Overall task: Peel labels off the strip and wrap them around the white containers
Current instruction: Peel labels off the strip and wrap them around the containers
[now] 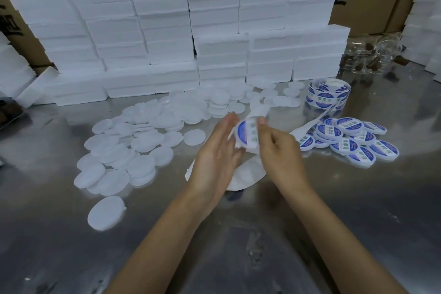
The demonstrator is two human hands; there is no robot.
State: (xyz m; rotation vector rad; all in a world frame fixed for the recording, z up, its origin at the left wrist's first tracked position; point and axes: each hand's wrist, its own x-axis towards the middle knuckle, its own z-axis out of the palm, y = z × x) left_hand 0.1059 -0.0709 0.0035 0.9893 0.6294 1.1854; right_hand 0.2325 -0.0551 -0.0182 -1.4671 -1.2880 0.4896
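Two bare hands meet at the centre of the frame over a shiny metal table (358,210). The left hand (216,150), fingers straight, supports a round white container (247,135) bearing a blue label, while the right hand (278,148) pinches its edge. Plain white containers (133,145) spread to the left; labelled containers (348,137) pile at right, below a label roll (328,94). White foam boxes (167,38) stack behind.
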